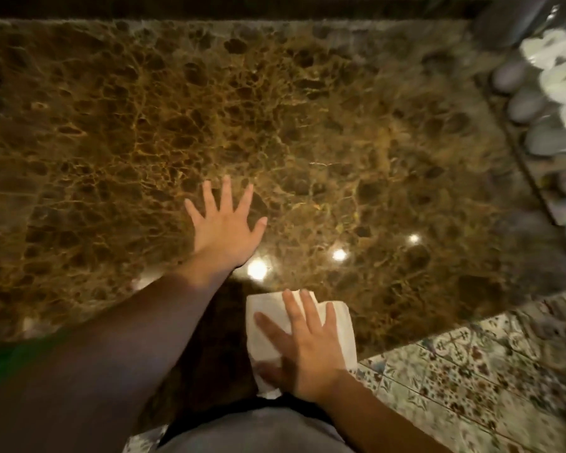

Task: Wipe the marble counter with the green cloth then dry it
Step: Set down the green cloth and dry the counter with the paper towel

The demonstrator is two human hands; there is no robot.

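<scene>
The brown marble counter (307, 132) with gold veins fills most of the view and shines under ceiling lights. My left hand (224, 225) lies flat on it near the middle, fingers spread, holding nothing. My right hand (303, 346) presses flat on a folded white cloth (265, 322) at the counter's near edge. A blurred green patch (0, 361) shows at the lower left edge beside my left arm; I cannot tell whether it is the green cloth.
At the right side stands a tray (543, 178) with a row of grey rounded objects (526, 104) and white wrapped items (559, 80). Patterned floor tiles (471, 380) lie below the counter's right front edge. A dark ledge runs along the back.
</scene>
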